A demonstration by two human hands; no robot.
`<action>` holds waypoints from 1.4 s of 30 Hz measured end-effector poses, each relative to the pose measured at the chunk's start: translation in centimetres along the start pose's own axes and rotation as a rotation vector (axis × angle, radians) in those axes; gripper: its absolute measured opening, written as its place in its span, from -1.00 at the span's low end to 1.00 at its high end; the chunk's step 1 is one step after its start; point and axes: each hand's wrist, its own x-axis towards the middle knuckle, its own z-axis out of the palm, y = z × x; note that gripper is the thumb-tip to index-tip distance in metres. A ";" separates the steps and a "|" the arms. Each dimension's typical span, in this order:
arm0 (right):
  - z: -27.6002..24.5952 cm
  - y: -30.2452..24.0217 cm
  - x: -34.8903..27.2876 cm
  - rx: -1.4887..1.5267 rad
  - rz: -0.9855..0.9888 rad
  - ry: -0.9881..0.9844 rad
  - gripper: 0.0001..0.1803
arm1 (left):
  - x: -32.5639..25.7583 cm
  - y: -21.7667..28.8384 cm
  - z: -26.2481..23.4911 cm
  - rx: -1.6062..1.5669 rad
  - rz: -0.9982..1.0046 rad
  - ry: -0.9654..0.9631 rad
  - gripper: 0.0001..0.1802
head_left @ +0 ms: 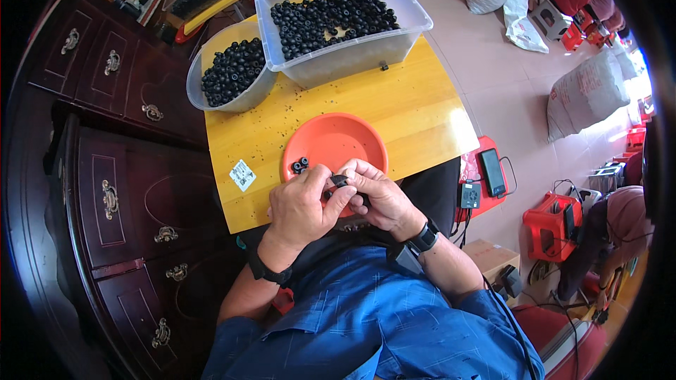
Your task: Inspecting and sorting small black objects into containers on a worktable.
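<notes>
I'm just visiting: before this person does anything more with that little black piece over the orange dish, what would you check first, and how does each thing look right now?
1. Small black part pinched between both hands: ok.
2. Left hand and right hand meet over the orange dish: ok.
3. Dish has room, only a few black pieces in it: ok.
4. Rectangular clear bin stocked with black parts: ok.
5. Round tub stocked too: ok.
6. Whether the held part is properly fitted: cannot tell, fingers hide it.
</notes>
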 end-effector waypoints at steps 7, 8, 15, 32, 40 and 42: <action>0.3 -0.1 0.1 -0.009 -0.010 0.036 -0.87 | -0.5 -0.7 0.8 0.045 0.033 0.002 -0.61; 0.5 -0.1 0.0 0.005 -0.011 0.044 -0.87 | -0.4 -0.6 0.8 0.045 0.034 0.003 -0.61; 0.3 0.0 0.2 0.057 0.015 0.014 -0.88 | 0.5 -0.1 -0.3 -0.007 0.010 0.030 -0.57; 0.9 0.0 0.0 0.100 0.018 0.081 -0.91 | 0.2 -0.3 0.0 -0.107 -0.068 -0.008 -0.67; 1.2 0.2 0.5 0.029 0.069 0.147 -0.86 | 0.5 0.3 -0.9 -0.425 -0.170 -0.016 -0.79; 0.6 0.5 0.4 -0.041 0.067 0.184 -0.80 | 0.8 -0.5 -1.6 -0.393 -0.204 -0.063 -0.80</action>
